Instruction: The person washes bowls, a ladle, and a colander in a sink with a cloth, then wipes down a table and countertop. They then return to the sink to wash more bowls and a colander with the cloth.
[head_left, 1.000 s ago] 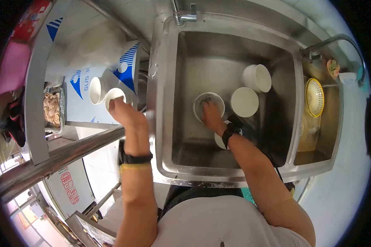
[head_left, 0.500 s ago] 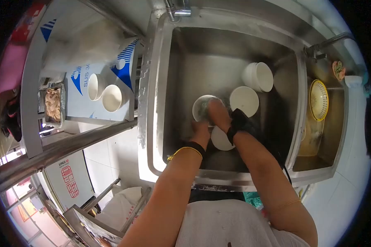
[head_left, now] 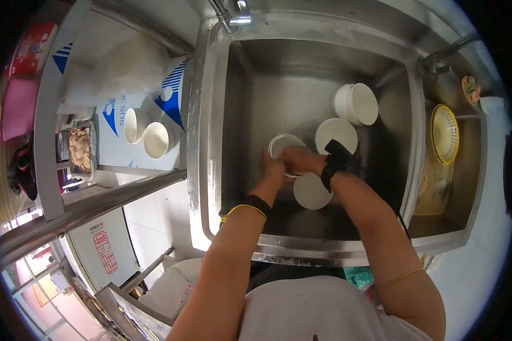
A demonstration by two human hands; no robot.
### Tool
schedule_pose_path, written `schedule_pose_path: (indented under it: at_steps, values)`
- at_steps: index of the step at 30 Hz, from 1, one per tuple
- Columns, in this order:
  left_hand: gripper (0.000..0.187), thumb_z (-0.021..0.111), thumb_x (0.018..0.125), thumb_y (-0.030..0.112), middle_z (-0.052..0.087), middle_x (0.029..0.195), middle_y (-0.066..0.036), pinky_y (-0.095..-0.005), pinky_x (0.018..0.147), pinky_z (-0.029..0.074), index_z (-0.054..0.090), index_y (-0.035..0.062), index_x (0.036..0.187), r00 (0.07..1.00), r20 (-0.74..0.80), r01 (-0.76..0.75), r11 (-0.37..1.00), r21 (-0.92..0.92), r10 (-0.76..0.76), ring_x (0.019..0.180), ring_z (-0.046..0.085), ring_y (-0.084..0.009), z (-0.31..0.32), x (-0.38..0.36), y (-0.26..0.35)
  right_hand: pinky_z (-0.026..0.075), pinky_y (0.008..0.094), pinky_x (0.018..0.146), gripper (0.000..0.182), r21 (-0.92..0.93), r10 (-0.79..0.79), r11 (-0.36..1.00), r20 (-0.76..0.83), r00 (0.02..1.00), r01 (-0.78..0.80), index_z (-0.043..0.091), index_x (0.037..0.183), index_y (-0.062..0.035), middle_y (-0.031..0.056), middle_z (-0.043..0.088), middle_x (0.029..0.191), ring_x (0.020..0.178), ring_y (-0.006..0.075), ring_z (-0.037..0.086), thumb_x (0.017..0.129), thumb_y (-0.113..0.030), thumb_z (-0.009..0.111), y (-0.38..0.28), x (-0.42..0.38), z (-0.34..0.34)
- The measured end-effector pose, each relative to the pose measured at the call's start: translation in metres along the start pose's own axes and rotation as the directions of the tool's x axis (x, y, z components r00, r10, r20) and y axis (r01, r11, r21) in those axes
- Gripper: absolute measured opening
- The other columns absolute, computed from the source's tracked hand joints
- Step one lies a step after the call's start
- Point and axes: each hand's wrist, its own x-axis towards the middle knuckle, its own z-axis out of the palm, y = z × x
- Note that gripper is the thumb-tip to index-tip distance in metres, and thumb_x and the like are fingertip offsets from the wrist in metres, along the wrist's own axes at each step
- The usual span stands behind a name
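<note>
Both hands are over a white bowl in the left part of the large steel sink. My left hand is closed on the bowl's near left side. My right hand reaches across the bowl's opening; its fingers are partly hidden, and what they hold, if anything, cannot be made out. Just below my right hand lies a white round bowl. Another white bowl sits to the right, and a small stack of white bowls lies tipped farther back.
Two white bowls stand on the steel counter at left, beside a metal tray of food. A faucet rises at the sink's back left. The smaller right basin holds a yellow-rimmed strainer.
My right hand has moved slightly down and lies flatter across the bowl. My left hand has shifted up along the bowl's side. The camera view has shifted slightly.
</note>
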Motion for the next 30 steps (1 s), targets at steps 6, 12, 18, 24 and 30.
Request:
schedule_pose_path:
  at_steps: [6,12,18,24,30]
  values:
    - [0.067,0.042,0.066,-0.014,0.014,0.128,-0.021,-0.0411,0.090,0.033,0.027,0.0145,0.125,0.785,-0.009,-0.435,0.561,0.704,0.620,0.110,0.034,-0.0405,0.000,-0.020,0.001,0.047,0.0383,0.064,0.018,-0.520,0.111,0.850,0.023,0.994,-0.083,0.059,0.082,-0.0060,0.0121,0.054,0.087,0.082,0.0296,0.055,0.068,-0.018,0.057,-0.025,-0.041,-0.017]
    - [0.067,0.034,0.065,-0.018,0.012,0.126,-0.021,-0.0396,0.088,0.037,0.030,0.0156,0.122,0.760,-0.141,-0.536,0.735,0.416,0.635,0.112,0.031,-0.0382,-0.007,-0.070,0.037,0.040,0.0431,0.074,0.028,0.016,0.272,0.958,-0.375,0.886,-0.287,0.053,0.093,-0.0059,0.0153,0.049,0.098,0.088,0.0339,0.049,0.065,-0.004,0.057,-0.058,-0.102,-0.039]
    - [0.029,0.039,0.076,-0.001,0.048,0.097,-0.010,-0.0327,0.071,0.046,0.042,0.0074,0.103,0.971,0.238,0.095,0.858,-0.504,0.032,0.080,0.053,-0.0231,0.000,-0.096,0.040,0.036,0.0421,0.083,0.029,-0.176,-0.142,0.984,-0.861,0.489,-0.023,0.049,0.093,-0.0053,0.0150,0.040,0.111,0.101,0.0349,0.040,0.066,-0.007,0.059,-0.141,-0.117,-0.055]
    - [0.011,0.043,0.077,0.018,0.050,0.061,-0.003,-0.0194,0.036,0.028,0.050,0.0112,0.083,0.851,0.524,0.149,0.960,-0.238,-0.002,0.042,0.041,-0.0100,-0.007,-0.138,0.056,0.037,0.0358,0.083,0.039,-0.086,-0.072,0.996,-0.896,0.439,-0.012,0.047,0.097,-0.0017,0.0163,0.044,0.108,0.096,0.0311,0.045,0.068,-0.023,0.061,-0.160,-0.106,-0.103]
    - [0.005,0.046,0.077,0.013,0.039,0.049,0.001,-0.0197,0.027,0.018,0.046,0.0110,0.073,0.614,0.789,0.201,0.973,-0.114,-0.034,0.033,0.028,-0.0057,-0.018,-0.167,0.070,0.041,0.0275,0.076,0.036,0.927,0.529,0.341,-0.323,0.785,0.152,0.048,0.106,-0.0060,0.0030,0.053,0.101,0.088,0.0147,0.052,0.082,-0.033,0.044,-0.146,-0.115,-0.136]
